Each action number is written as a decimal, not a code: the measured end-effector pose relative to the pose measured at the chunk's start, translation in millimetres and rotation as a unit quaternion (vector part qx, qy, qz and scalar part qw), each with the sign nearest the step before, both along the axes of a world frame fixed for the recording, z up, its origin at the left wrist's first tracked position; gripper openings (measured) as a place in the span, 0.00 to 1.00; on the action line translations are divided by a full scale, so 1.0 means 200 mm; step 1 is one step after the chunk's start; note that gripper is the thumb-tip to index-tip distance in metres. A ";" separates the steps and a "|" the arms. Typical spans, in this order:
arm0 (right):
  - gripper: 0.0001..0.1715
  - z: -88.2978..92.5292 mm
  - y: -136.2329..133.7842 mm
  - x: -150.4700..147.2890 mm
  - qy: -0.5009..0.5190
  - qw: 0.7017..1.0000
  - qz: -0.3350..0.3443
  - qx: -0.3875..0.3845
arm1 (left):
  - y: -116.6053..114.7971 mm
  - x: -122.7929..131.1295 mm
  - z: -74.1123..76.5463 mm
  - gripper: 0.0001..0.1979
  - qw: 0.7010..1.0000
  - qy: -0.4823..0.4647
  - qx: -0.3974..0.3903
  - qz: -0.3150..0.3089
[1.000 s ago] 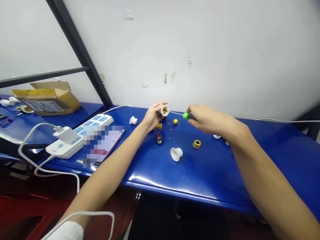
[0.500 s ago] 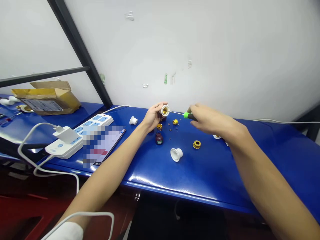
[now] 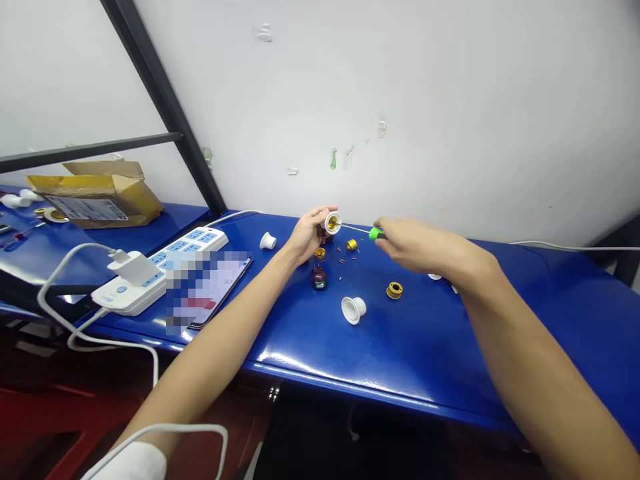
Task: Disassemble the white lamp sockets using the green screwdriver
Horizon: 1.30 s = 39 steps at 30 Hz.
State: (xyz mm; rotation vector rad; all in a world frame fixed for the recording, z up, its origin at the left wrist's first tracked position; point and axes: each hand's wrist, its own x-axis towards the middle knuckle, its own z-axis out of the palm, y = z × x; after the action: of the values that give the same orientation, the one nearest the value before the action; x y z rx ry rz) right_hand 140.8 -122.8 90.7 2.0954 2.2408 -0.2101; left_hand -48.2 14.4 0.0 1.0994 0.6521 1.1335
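My left hand (image 3: pixel 309 233) grips a white lamp socket (image 3: pixel 332 223) whose brass-coloured inside faces right. My right hand (image 3: pixel 403 241) is closed round the green and black handle of a screwdriver (image 3: pixel 375 233). Its thin shaft points left, and the tip is at the mouth of the socket; whether it touches a screw is too small to tell. Below my hands lie a dark plug (image 3: pixel 319 278), a gold threaded shell (image 3: pixel 351 245), another gold part (image 3: pixel 319 253) and several small screws (image 3: pixel 341 260). Nearer the front are a white flared cover (image 3: pixel 353 310) and a gold ring (image 3: pixel 395 290).
A white power strip (image 3: pixel 135 293) with a plugged-in charger (image 3: pixel 135 267) stands left of a phone (image 3: pixel 220 293). Another white cover (image 3: pixel 268 241) sits behind the phone. An opened cardboard box (image 3: pixel 100 200) is far left, beyond the black frame post (image 3: pixel 170 107). A wall borders the blue table (image 3: pixel 425 360).
The whole view has shifted slightly. The screwdriver handle sits slightly lower and its shaft slopes a little more; both hands keep their holds.
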 end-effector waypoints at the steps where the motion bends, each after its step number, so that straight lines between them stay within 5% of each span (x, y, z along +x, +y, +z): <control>1: 0.15 0.00 0.00 0.00 -0.002 1.000 0.003 -0.011 | 0.00 0.00 0.00 0.10 1.000 0.001 0.001 0.000; 11: 0.08 0.00 0.01 0.02 -0.009 1.000 0.014 0.006 | 0.01 0.00 -0.01 0.10 1.000 0.006 0.005 -0.003; 16: 0.13 0.01 0.00 0.02 -0.031 0.999 0.007 -0.029 | 0.01 0.00 0.00 0.10 1.000 0.005 0.000 -0.002; 20: 0.05 -0.01 0.01 0.03 -0.013 1.000 0.014 0.006 | 0.00 0.00 0.00 0.10 1.000 0.012 0.005 -0.001; 32: 0.10 -0.02 0.03 0.06 0.020 0.999 0.016 0.021 | 0.01 0.00 0.00 0.10 1.000 0.017 0.009 0.003; 39: 0.10 -0.01 0.02 0.02 0.005 0.999 -0.004 -0.045 | 0.01 0.00 -0.01 0.10 1.000 0.019 0.017 -0.010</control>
State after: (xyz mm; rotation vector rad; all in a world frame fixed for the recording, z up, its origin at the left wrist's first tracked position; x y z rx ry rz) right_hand 145.1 -118.3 88.9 2.0630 2.1850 -0.3180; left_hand -48.0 15.6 -1.6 1.1561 0.6522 1.1132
